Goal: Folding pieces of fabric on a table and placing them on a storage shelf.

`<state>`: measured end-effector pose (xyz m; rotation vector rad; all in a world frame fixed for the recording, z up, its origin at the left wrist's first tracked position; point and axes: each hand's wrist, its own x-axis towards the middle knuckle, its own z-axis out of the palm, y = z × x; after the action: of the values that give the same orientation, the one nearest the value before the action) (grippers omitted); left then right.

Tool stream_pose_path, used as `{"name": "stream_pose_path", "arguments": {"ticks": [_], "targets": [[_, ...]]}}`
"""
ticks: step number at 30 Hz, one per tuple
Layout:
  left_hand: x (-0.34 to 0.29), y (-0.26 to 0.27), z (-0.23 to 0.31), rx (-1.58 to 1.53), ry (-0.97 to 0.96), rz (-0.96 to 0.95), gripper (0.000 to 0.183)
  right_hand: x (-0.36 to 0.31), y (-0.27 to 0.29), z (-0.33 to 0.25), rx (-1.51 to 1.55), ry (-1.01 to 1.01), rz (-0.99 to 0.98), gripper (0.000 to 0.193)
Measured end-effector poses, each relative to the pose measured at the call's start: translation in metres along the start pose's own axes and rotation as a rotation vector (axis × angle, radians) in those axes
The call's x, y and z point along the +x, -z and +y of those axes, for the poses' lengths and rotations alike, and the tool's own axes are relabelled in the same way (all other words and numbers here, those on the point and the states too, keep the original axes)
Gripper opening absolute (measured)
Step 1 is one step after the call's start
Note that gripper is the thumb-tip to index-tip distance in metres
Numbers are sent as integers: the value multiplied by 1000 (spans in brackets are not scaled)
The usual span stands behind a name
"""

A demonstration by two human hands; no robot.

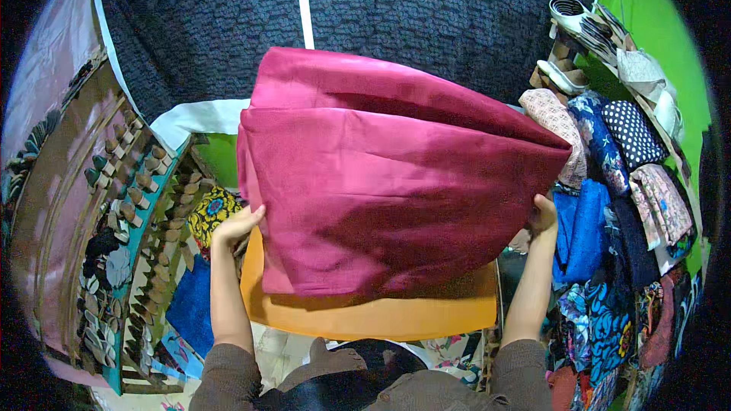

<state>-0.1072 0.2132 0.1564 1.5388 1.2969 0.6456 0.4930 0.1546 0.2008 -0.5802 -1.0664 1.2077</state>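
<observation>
A large folded piece of magenta cloth (396,198) is stretched between my two hands, its upper layers gaping along a fold toward the right. My left hand (241,227) grips its left edge, thumb up and the fingers mostly hidden at the cloth. At the right edge, my right hand (542,215) pinches the cloth, with its fingers largely behind it. Below the cloth shows an orange surface (373,316) with a curved near edge. Whether the cloth's lower edge touches it, I cannot tell.
Folded patterned and plain fabrics (586,228) are stacked to the right. On the left stand racks of wooden shoe-shaped pieces (137,198), with a yellow floral cloth (213,215) and a blue cloth (192,308) beside them. A dark patterned curtain (426,15) hangs at the back.
</observation>
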Motion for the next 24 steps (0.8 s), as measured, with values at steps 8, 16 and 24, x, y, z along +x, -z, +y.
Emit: {"name": "stream_pose_path", "arguments": {"ticks": [8, 16, 24], "targets": [[-1, -10, 145, 794, -706, 610, 108, 26, -50, -1, -266, -99, -38, 73], [-19, -85, 282, 1027, -1156, 184, 113, -7, -80, -17, -438, -84, -248, 83], [-116, -151, 270, 1070, -1064, 149, 75, -79, -97, -44, -668, -81, -336, 78]]}}
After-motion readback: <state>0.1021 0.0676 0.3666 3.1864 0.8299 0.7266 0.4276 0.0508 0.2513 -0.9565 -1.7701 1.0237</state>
